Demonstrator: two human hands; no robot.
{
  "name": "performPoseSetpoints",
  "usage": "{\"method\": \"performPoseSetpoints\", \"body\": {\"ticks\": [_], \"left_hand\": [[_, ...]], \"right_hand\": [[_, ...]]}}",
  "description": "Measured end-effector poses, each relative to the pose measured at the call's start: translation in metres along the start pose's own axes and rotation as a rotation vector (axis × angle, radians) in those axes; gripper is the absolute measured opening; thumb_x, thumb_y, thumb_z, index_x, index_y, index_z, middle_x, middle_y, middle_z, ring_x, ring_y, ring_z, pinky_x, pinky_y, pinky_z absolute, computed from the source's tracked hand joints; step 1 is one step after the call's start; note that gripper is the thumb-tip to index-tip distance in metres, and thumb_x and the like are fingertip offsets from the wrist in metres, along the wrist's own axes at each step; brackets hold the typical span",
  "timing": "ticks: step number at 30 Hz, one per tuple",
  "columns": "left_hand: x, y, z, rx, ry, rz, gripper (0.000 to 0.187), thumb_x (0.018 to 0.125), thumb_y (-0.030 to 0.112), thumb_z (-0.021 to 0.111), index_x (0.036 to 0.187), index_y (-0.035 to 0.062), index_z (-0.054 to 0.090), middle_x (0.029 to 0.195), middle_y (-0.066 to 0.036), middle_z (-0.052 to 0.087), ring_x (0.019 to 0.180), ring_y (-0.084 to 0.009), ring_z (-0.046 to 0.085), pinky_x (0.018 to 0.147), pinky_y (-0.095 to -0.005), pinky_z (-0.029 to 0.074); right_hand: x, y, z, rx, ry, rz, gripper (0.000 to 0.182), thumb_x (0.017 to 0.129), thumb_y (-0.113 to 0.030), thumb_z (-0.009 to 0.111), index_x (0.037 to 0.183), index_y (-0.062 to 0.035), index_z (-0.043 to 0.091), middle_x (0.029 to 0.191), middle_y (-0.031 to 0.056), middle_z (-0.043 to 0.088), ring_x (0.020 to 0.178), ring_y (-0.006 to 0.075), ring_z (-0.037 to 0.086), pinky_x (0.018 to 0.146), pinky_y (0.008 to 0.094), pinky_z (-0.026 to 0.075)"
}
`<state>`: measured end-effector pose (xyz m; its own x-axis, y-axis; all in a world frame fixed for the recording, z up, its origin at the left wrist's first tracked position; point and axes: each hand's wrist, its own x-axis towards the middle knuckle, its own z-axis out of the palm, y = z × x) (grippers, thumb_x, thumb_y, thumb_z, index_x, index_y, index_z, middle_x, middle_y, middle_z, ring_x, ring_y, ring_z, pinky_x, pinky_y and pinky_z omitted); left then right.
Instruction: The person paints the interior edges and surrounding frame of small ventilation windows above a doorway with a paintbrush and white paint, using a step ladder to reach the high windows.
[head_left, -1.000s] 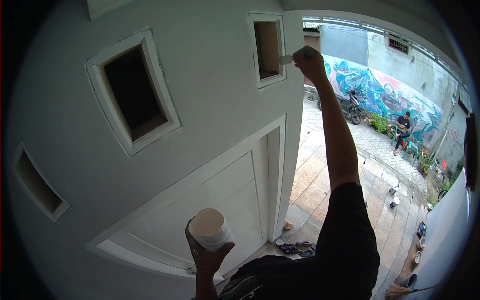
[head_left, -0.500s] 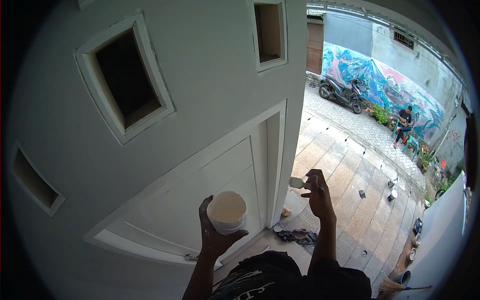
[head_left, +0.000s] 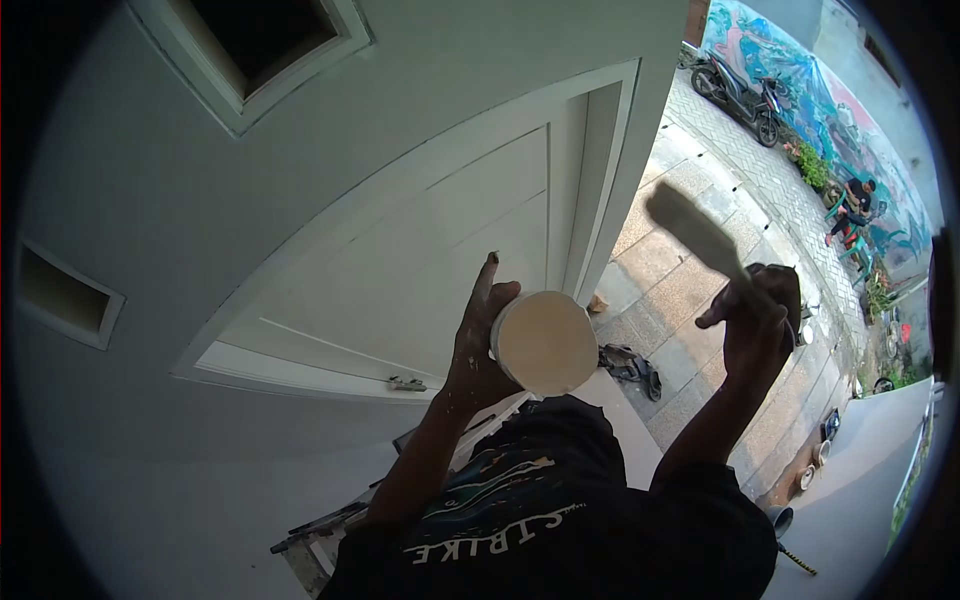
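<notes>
My left hand (head_left: 480, 340) is wrapped round the side of a white tub of cream-coloured paint (head_left: 547, 343), its index finger pointing up off the rim. The tub's round top faces me. My right hand (head_left: 757, 310) grips the handle of a paintbrush (head_left: 692, 228), raised to the right of the tub and apart from it. The wide brush head points up and left and is somewhat blurred. Beyond the tub stands a white panelled door (head_left: 420, 265) in a white frame, set in a grey-green wall (head_left: 330, 170).
Below me on the right lies a tiled yard (head_left: 680, 290), with a dark crumpled bundle (head_left: 630, 368) near the doorway. Farther off are a parked motorbike (head_left: 738, 97), a seated person (head_left: 853, 208) and a painted mural wall (head_left: 800, 70). Several pots (head_left: 805, 480) line the low white wall.
The view has tilted downward. The paint tub has shifted right and tipped its top toward me. My right hand has lifted the paintbrush up and to the right, nearer the camera.
</notes>
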<state>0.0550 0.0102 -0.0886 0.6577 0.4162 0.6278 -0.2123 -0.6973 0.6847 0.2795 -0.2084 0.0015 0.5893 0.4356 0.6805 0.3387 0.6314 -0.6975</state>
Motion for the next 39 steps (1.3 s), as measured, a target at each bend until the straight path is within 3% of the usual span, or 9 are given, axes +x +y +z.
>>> {"method": "performPoseSetpoints", "body": {"ticks": [3,5,7,9,10,14,21,30,39], "left_hand": [[-0.002,0.009,-0.001,-0.085,-0.093,0.029,0.08,0.08,0.025,0.086,0.148,0.0152,0.045,0.161,-0.025,0.029,0.136,-0.033,0.05,0.104,-0.044,0.051],[-0.005,0.016,-0.001,-0.221,-0.194,-0.032,0.057,0.093,0.024,0.073,0.145,0.0228,0.049,0.165,-0.021,0.026,0.13,-0.0299,0.055,0.101,-0.0436,0.053],[-0.014,0.013,0.005,-0.299,-0.205,-0.077,0.051,0.097,0.024,0.068,0.144,0.0258,0.05,0.166,-0.022,0.025,0.126,-0.0299,0.058,0.097,-0.0427,0.055],[-0.018,0.014,0.008,-0.371,-0.219,-0.125,0.044,0.1,0.025,0.063,0.143,0.0288,0.051,0.166,-0.022,0.024,0.122,-0.0298,0.061,0.094,-0.0418,0.057],[-0.017,0.017,0.009,-0.407,-0.213,-0.086,0.044,0.101,0.025,0.062,0.143,0.0294,0.05,0.166,-0.023,0.024,0.119,-0.0309,0.062,0.092,-0.0411,0.058],[-0.016,0.033,0.001,-0.304,-0.23,-0.088,0.041,0.102,0.022,0.058,0.142,0.028,0.051,0.164,-0.028,0.025,0.112,-0.0337,0.065,0.086,-0.0414,0.06],[-0.014,0.033,-0.002,-0.539,-0.2,-0.061,0.038,0.1,0.025,0.061,0.138,0.0261,0.06,0.163,-0.027,0.027,0.116,-0.0359,0.061,0.089,-0.0457,0.058],[-0.018,0.039,-0.003,-0.631,-0.207,-0.22,0.036,0.097,0.025,0.065,0.133,0.0279,0.065,0.165,-0.022,0.028,0.12,-0.0337,0.056,0.099,-0.0468,0.052],[-0.017,0.036,-0.003,-0.702,-0.176,-0.382,0.025,0.096,0.019,0.069,0.12,0.0256,0.072,0.164,-0.021,0.029,0.119,-0.0309,0.057,0.097,-0.0432,0.053]], "right_hand": [[0.004,0.021,0.018,0.002,0.13,0.103,0.035,0.106,-0.025,0.052,0.116,0.0078,0.054,0.099,0.0192,0.059,0.078,0.0325,0.074,0.066,0.04,0.066],[-0.003,0.037,0.047,0.036,0.015,0.193,0.023,0.1,-0.008,0.06,0.118,0.0067,0.055,0.11,0.0176,0.056,0.095,0.0337,0.074,0.075,0.0395,0.067],[-0.014,0.051,0.066,-0.221,-0.177,0.121,0.039,0.088,0.008,0.071,0.123,0.0031,0.053,0.118,0.0148,0.052,0.107,0.0341,0.071,0.083,0.0391,0.067],[-0.022,0.055,0.084,0.052,-0.144,0.2,0.059,0.078,0.015,0.078,0.128,-0.0008,0.05,0.12,0.0132,0.05,0.113,0.0331,0.068,0.086,0.0395,0.066],[-0.023,0.06,0.083,0.036,-0.187,0.196,0.069,0.072,0.016,0.081,0.129,-0.0073,0.048,0.125,0.0119,0.049,0.111,0.0292,0.069,0.089,0.0403,0.06],[-0.018,0.061,0.094,-0.06,-0.292,0.057,0.069,0.071,0.008,0.087,0.127,-0.0063,0.049,0.119,0.0129,0.054,0.109,0.0284,0.07,0.084,0.0377,0.059],[-0.012,0.071,0.098,-0.165,-0.309,-0.098,0.065,0.078,0.005,0.083,0.133,-0.0029,0.048,0.115,0.0125,0.061,0.106,0.0246,0.071,0.085,0.0354,0.059],[-0.011,0.057,0.099,-0.101,-0.279,0.021,0.055,0.076,0.011,0.08,0.122,-0.0032,0.054,0.114,0.0131,0.058,0.098,0.0239,0.073,0.083,0.0357,0.06],[-0.007,0.05,0.034,-0.526,-0.067,0.217,0.03,0.083,0.01,0.073,0.108,-0.0013,0.062,0.104,0.0094,0.068,0.088,0.0171,0.073,0.076,0.0284,0.057]]}}
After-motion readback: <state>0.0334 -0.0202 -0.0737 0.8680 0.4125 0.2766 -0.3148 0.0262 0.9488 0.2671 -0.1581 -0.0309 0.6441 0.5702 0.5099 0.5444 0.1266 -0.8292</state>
